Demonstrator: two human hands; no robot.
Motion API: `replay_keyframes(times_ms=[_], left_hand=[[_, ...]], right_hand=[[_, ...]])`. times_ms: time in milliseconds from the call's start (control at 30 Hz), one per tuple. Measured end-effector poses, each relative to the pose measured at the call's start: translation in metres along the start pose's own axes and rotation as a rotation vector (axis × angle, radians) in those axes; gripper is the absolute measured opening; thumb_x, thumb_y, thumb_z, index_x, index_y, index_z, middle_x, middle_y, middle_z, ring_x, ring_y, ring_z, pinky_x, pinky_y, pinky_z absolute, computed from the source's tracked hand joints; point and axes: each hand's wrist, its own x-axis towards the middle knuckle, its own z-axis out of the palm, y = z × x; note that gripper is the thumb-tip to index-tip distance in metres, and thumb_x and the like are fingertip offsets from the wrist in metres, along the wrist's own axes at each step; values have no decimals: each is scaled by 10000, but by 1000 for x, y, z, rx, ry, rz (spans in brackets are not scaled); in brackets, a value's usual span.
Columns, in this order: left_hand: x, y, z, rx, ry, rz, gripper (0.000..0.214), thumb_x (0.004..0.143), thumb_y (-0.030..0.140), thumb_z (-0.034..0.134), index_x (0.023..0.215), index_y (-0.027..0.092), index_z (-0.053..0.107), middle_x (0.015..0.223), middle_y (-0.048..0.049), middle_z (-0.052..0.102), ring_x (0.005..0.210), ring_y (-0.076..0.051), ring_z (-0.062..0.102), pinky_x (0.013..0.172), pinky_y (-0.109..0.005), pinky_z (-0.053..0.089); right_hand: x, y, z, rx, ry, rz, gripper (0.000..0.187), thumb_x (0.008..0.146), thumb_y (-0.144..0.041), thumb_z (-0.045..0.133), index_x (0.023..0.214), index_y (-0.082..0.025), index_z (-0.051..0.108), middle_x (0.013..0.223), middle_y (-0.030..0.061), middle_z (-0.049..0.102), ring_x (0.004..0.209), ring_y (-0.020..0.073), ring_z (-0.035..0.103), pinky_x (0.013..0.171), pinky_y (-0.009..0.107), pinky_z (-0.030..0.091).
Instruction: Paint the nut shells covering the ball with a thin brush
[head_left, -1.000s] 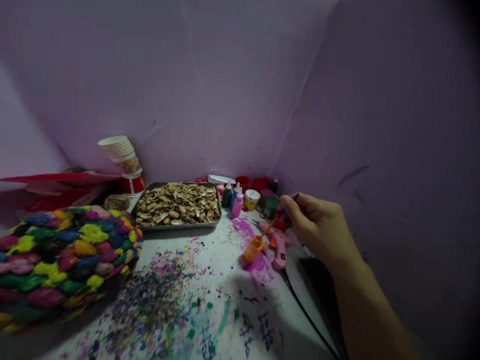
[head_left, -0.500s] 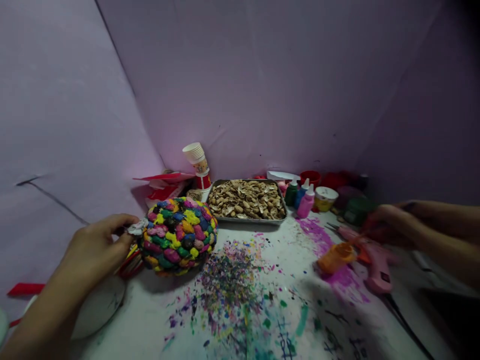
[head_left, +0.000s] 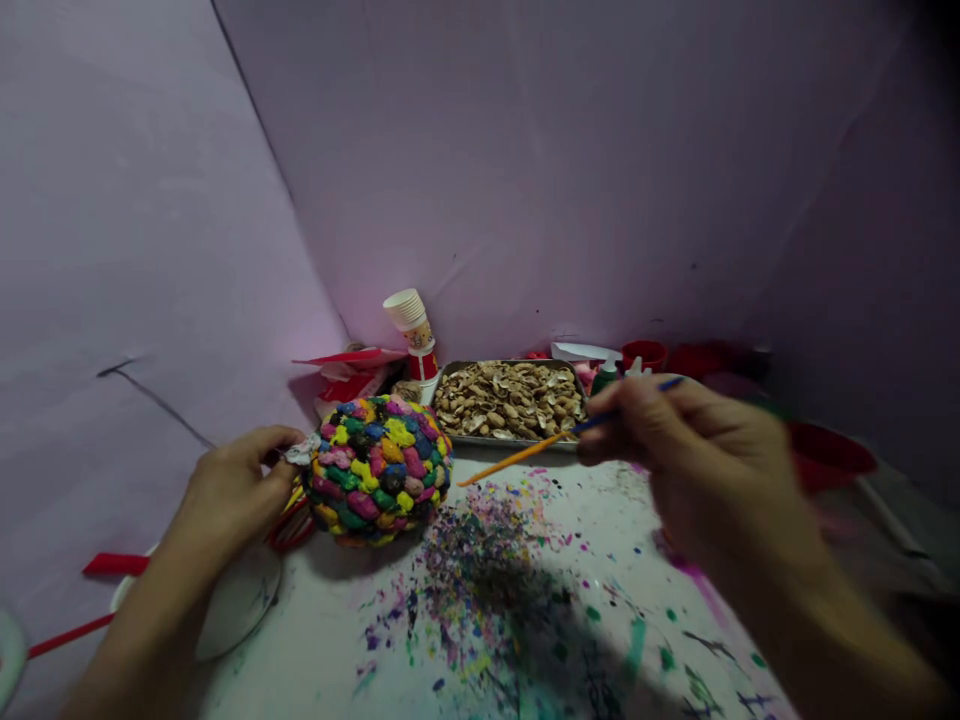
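A dome covered in painted shells of many colours (head_left: pixel 381 467) sits at the left-centre of the paint-spattered white table (head_left: pixel 525 620). My left hand (head_left: pixel 238 490) grips its left edge, fingers curled. My right hand (head_left: pixel 690 450) is closed in a pinch on a thin paintbrush (head_left: pixel 540 445) with an orange shaft and a blue end. The brush tip points left and hangs a short way right of the dome, apart from it.
A metal tray of peanut shells (head_left: pixel 511 398) stands at the back against the purple wall. Left of it rise stacked paper cups (head_left: pixel 412 325) beside red packaging (head_left: pixel 349 365). Paint bottles and red pots (head_left: pixel 646 355) lie behind my right hand. A white plate (head_left: pixel 236 600) sits under my left wrist.
My right hand has lifted the paintbrush away from the orange paint bottle and carried it left toward the dome. The view swung left; my left hand keeps its hold on the dome.
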Motion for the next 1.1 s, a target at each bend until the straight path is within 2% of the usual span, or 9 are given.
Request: replay_keyframes(times_ms=[67, 167, 467, 667, 900, 1100], left_hand=[[1, -1, 1, 2, -13, -8, 431, 647, 377, 389, 903, 202, 688, 803, -40, 730, 694, -212, 614, 672, -288, 417], [1, 0, 1, -6, -17, -18, 410, 647, 373, 386, 875, 211, 687, 774, -25, 723, 656, -199, 597, 648, -279, 413], [1, -1, 4, -12, 8, 2, 382, 641, 351, 387, 836, 228, 692, 759, -17, 721, 647, -196, 587, 634, -279, 399], [2, -1, 6, -6, 19, 0, 390, 641, 340, 390, 862, 232, 693, 769, -16, 714, 639, -189, 571, 633, -274, 391], [2, -1, 6, 9, 21, -16, 357, 653, 364, 390, 823, 245, 681, 628, 15, 642, 534, -168, 491, 576, -264, 363], [1, 1, 5, -6, 34, -1, 365, 648, 347, 381, 822, 237, 682, 692, 4, 679, 571, -169, 526, 597, -263, 378]], right_hand=[[1, 7, 28, 96, -18, 62, 296, 810, -480, 701, 702, -204, 709, 565, 5, 704, 470, 135, 666, 487, 246, 592], [-1, 15, 43, 101, -39, 102, 314, 790, -504, 705, 702, -203, 713, 550, 17, 704, 480, 148, 676, 490, 256, 594], [-14, 33, 42, 122, -74, 146, 290, 811, -485, 698, 742, -206, 739, 599, 24, 739, 538, 151, 718, 544, 244, 611], [-16, 36, 46, 102, -86, 145, 266, 830, -454, 686, 760, -202, 737, 610, 26, 747, 556, 153, 729, 564, 239, 613], [-20, 35, 45, 25, -143, 45, 235, 878, -392, 643, 759, -206, 723, 605, 16, 740, 568, 150, 730, 557, 232, 607], [-19, 35, 45, 14, -94, -2, 226, 874, -398, 651, 769, -211, 724, 654, 18, 746, 574, 167, 735, 554, 267, 618]])
